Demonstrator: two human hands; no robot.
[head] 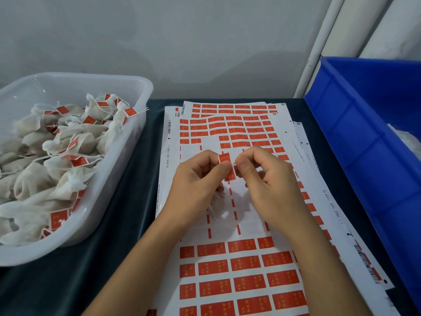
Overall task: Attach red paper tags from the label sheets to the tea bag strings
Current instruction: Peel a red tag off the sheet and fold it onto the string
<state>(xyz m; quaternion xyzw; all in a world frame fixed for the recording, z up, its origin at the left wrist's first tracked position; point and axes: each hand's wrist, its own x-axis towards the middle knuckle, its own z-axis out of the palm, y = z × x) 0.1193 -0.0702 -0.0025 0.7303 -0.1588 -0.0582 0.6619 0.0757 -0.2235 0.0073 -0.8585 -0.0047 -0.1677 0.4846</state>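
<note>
Both the left hand [196,181] and right hand [268,179] pinch the small red paper tag [225,166] (flimsy, sticky, easily creased) by its edges, fingertips clamped together.

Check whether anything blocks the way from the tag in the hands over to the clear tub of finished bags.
Nothing visible does. The left hand and right hand pinch the red tag above the label sheets. Between it and the clear tub lie only flat sheet and dark table cover.
</note>
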